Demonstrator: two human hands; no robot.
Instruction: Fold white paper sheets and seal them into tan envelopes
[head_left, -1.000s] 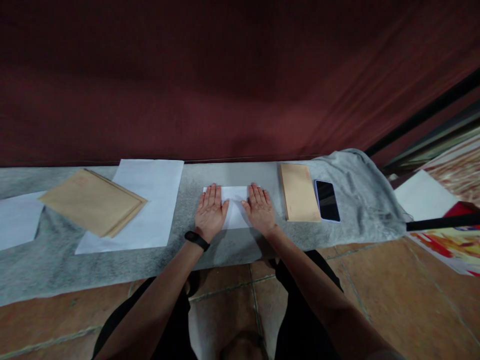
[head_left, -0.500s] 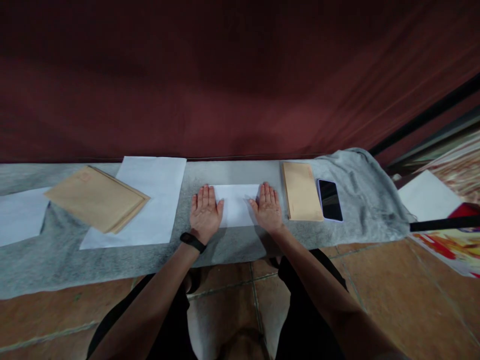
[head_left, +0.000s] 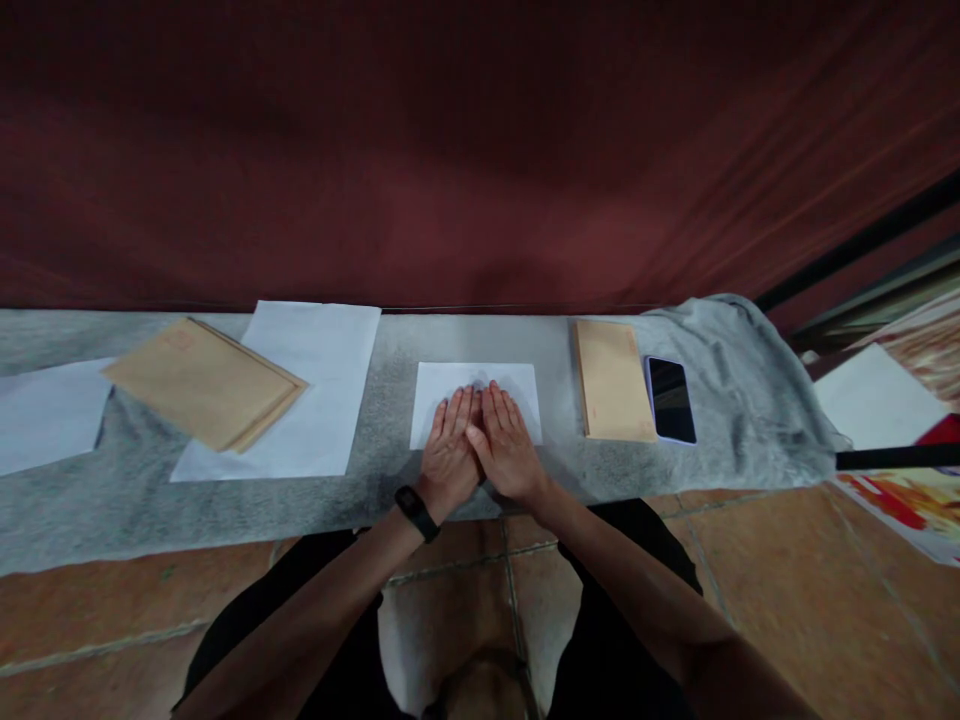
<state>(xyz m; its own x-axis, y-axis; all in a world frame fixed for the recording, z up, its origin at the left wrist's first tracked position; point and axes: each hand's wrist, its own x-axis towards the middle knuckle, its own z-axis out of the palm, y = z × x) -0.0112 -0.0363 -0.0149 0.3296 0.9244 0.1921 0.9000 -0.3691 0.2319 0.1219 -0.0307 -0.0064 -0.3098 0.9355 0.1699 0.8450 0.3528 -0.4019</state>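
Note:
A folded-looking white paper (head_left: pixel 435 385) lies flat on the grey cloth, its long side running left to right. My left hand (head_left: pixel 451 445) rests palm down on its middle, fingers stretched out and pointing away from me. Beside it, my right hand (head_left: pixel 506 440) lies flat too, its thumb reaching across toward the left hand. The two hands touch or nearly touch and cover the paper's lower middle. A black band (head_left: pixel 417 513) circles my left wrist. Right of the paper is a stack of brown envelopes (head_left: pixel 616 380).
Grey cloth (head_left: pixel 247 520) covers the long bench-like surface. A phone (head_left: pixel 671 400) lies right of the envelopes. Leftward, more brown envelopes (head_left: pixel 202 380) overlap large white sheets (head_left: pixel 330 400), with another white sheet (head_left: pixel 52 415) farther left. A dark red fabric wall (head_left: pixel 480 220) rises behind.
Both hands have slid inward from the paper's left and right ends to its middle and now lie side by side. The paper's ends have come into sight.

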